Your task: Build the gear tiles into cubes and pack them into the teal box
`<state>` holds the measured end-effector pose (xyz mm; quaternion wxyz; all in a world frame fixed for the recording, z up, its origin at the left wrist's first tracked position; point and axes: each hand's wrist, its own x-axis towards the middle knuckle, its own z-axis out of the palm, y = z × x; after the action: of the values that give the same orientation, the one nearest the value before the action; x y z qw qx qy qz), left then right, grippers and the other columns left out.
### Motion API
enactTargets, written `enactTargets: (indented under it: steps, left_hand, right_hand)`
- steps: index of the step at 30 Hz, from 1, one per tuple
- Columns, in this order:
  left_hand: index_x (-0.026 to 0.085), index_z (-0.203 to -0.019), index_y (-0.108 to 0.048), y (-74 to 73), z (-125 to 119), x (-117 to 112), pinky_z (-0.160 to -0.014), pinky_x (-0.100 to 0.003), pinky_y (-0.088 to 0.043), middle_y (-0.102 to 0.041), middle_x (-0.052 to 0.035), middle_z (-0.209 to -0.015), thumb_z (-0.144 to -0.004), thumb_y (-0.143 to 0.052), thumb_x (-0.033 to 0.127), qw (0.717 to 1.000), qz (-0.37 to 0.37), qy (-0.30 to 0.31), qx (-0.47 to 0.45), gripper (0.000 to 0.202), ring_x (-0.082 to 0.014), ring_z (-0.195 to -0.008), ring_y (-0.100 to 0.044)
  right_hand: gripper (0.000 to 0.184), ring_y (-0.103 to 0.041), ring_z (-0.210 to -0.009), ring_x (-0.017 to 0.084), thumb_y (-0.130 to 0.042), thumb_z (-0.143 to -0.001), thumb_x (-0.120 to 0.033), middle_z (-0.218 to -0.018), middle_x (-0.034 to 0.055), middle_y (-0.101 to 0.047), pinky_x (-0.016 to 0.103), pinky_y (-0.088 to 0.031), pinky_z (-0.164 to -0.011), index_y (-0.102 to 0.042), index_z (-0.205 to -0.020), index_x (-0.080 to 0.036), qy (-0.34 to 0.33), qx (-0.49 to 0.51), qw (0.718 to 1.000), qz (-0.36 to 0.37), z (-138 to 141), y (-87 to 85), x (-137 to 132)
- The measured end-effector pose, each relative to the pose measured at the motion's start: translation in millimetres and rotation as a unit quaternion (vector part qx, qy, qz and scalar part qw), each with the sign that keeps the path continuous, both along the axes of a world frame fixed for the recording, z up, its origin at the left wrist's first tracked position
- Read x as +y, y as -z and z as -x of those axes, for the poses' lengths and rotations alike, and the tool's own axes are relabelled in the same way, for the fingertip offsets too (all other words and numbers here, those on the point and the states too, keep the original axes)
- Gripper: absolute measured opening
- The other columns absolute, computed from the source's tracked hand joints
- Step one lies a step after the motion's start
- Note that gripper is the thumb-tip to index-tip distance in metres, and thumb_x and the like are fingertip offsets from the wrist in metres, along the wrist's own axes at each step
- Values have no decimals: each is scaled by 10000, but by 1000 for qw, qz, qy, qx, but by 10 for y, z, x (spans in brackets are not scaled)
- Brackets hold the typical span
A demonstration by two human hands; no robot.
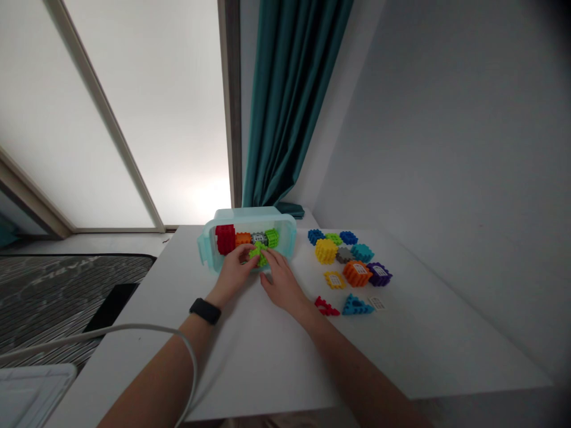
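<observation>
A pale blue plastic box (289, 233) stands on the white table (276, 351) and holds red, orange, grey and green toothed blocks. At its front rim my left hand (234, 274) and my right hand (282, 284) meet, both pinching a lime green block (258, 253). A black band sits on my left wrist.
Right of the box lie several loose blocks: a yellow one (326, 250), an orange one (356, 273), a purple one (379, 274), a blue triangle (357, 305) and a red piece (326, 307). A teal curtain (289, 101) hangs behind. A white cable (134, 329) crosses my left forearm.
</observation>
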<state>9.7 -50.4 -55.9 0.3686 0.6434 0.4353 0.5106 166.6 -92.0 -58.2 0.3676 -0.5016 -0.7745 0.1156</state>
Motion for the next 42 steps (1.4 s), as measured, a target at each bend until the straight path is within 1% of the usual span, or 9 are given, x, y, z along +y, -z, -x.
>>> enactTargets:
  steps: [3, 6, 12, 16, 19, 24, 31, 35, 42]
  left_hand:
    - [154, -1058, -636, -58, -38, -44, -760, -365, -602, -709, -66, -942, -806, -696, 374, 995, 57, 33, -71, 340, -194, -824, -681]
    - [161, -1076, -623, -109, -60, -88, -773, -365, -603, -690, -40, -888, -803, -703, 395, 991, 80, 47, -95, 368, -182, -819, -675]
    - [178, -1159, -585, -141, -69, -109, -825, -372, -586, -681, -34, -886, -801, -716, 362, 989, 60, 81, -109, 422, -186, -849, -687]
    - [169, -1212, -553, -95, -94, -102, -811, -379, -584, -671, -51, -912, -801, -717, 361, 997, 41, 42, -58, 482, -206, -883, -674]
    - [160, -1163, -596, -80, -127, -122, -808, -384, -582, -677, -101, -1042, -824, -686, 401, 997, 58, 40, -15, 426, -233, -953, -663]
    - [158, -1134, -624, -126, -152, -181, -866, -386, -574, -692, -109, -1096, -888, -610, 421, 989, 83, 107, -58, 361, -234, -985, -676]
    - [184, -1192, -622, -132, -116, -184, -973, -394, -495, -681, -101, -1191, -875, -632, 427, 994, 54, 95, -7, 399, -251, -1108, -625]
    - [171, -1184, -622, -151, -99, -168, -918, -377, -503, -683, -96, -1136, -858, -644, 421, 996, 42, 85, 0, 412, -247, -1051, -627]
    - [152, -1175, -618, -162, -57, -154, -846, -390, -522, -695, -99, -1063, -844, -646, 422, 993, 45, 103, 31, 428, -244, -927, -651]
  right_hand:
    - [535, -405, -1350, 274, -530, -889, -195, -1401, 158, -479, 493, -389, -1116, -442, -1416, -187, 16, -13, 999, -25, -13, -28, -13]
    - [443, -468, -1270, 275, -501, -916, -187, -1312, 149, -539, 493, -423, -1078, -493, -1359, -198, 29, -15, 998, -52, -29, -71, -1]
    - [365, -557, -1139, 268, -453, -918, -162, -1166, 140, -603, 444, -484, -993, -530, -1274, -179, 63, 34, 995, -68, -16, -99, -15]
    - [326, -602, -1033, 246, -468, -893, -156, -1074, 116, -612, 403, -513, -935, -549, -1208, -175, 88, 88, 990, -63, -6, -94, -40]
    - [340, -602, -1049, 236, -465, -873, -123, -1088, 108, -606, 396, -505, -958, -566, -1190, -192, 77, 92, 991, -58, -6, -96, -63]
    - [374, -582, -1111, 232, -469, -870, -106, -1133, 108, -596, 408, -476, -1025, -573, -1215, -205, 40, 84, 994, -62, -24, -72, -81]
    - [408, -577, -1095, 237, -496, -852, -65, -1129, 103, -580, 416, -498, -1001, -596, -1215, -224, 1, 78, 993, -89, -101, -10, -53]
    - [459, -570, -1108, 239, -517, -830, -44, -1143, 99, -570, 429, -500, -1004, -578, -1240, -242, -15, 83, 988, -126, -98, -1, -39]
    - [338, -580, -1079, 244, -512, -858, -77, -1094, 90, -597, 440, -503, -981, -595, -1139, -244, -21, 82, 987, -136, -136, 9, -22]
